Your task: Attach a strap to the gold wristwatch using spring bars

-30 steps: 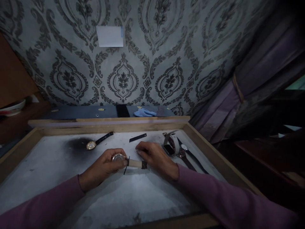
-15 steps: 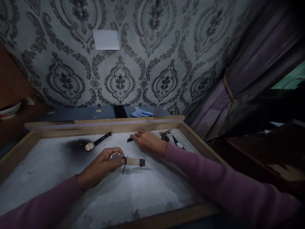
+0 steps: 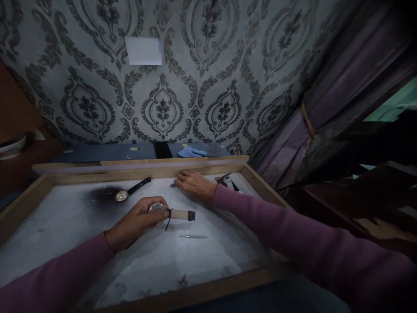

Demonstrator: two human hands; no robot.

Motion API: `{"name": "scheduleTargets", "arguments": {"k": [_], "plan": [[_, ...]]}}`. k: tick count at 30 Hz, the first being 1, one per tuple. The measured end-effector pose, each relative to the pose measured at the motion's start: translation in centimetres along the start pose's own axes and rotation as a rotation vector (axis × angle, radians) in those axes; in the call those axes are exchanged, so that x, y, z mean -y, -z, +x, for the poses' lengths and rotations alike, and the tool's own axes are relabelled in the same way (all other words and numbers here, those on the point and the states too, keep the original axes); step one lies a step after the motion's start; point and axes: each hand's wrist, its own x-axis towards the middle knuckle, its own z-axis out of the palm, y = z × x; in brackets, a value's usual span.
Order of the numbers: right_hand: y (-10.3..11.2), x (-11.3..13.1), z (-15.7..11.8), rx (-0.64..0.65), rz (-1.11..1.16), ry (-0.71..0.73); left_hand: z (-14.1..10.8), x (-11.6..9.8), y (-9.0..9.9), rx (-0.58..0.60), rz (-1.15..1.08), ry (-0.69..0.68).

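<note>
My left hand (image 3: 138, 221) is closed around a wristwatch (image 3: 157, 208), its round metal case between thumb and fingers. The strap (image 3: 179, 214), pale inside with a dark end, sticks out to the right, and a thin dark strip hangs by the case. At the far side of the tray, my right hand (image 3: 196, 184) has its fingers curled down onto the white surface; a small grey tip shows beside them, but what they hold is hidden. A slim metal rod-like tool (image 3: 193, 237) lies below the strap. Another watch (image 3: 121, 196), gold with a black strap, rests at the left.
A wooden-rimmed tray (image 3: 211, 295) surrounds the work. Partly behind my right forearm lie dark-handled items (image 3: 224, 178) and a strap. Beyond the far rim are a black flat object (image 3: 163, 150) and a blue cloth (image 3: 192, 151). A curtain (image 3: 286, 148) hangs at the right.
My right hand has shifted slightly left, and the dark piece by its fingers is now mostly covered. My right sleeve now hides more of the white-faced watch. The left hand keeps its hold.
</note>
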Motion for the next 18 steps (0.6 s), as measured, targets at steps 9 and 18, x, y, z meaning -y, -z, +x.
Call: {"name": "scheduleTargets", "arguments": {"k": [9,18], "plan": [[1.5,3.7,-4.3,-0.168,0.340,-0.149,0.1,0.1,0.0,0.007,-0.013,-0.021],[2.2,6.0,-6.1,-0.208,0.459,-0.006,0.2,0.5,0.3,0.006,-0.054,-0.027]]}}
